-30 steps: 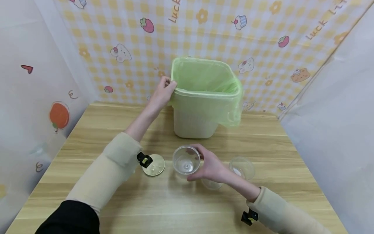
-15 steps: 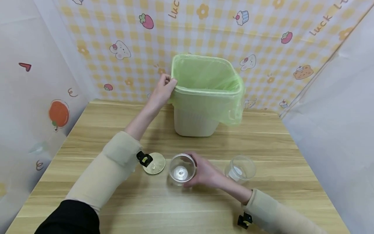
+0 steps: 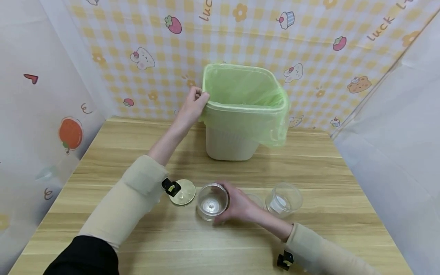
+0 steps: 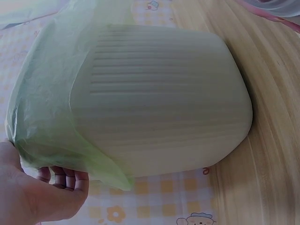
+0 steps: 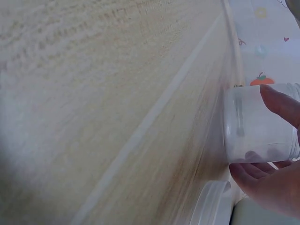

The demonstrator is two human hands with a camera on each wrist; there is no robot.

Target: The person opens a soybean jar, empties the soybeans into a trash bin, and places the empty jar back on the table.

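Observation:
At the bin's left rim my left hand (image 3: 193, 107) pinches the green bag (image 3: 245, 122) that lines the pale bin (image 3: 230, 147). The left wrist view has this left hand (image 4: 44, 194) at the bag-covered edge, fingers curled. My right hand (image 3: 237, 204) grips a clear, round plastic jar (image 3: 209, 210) from its right side. The jar stands upright at the table's middle, its mouth uncovered. In the right wrist view, thumb and fingers wrap the jar (image 5: 255, 124), whose base is at the tabletop. Left of the jar lies a gold round lid (image 3: 185, 193).
A clear plastic tub (image 3: 288, 198) stands to the right of my right hand. Behind the wrist, a clear round item (image 3: 255, 199) is partly hidden. A checked cloth (image 3: 154, 76) hangs behind the bin, and white sheets flank the wooden table (image 3: 165, 244).
My right hand has lowered the jar and moved it slightly left, onto the table. My left hand has kept its hold at the bin rim.

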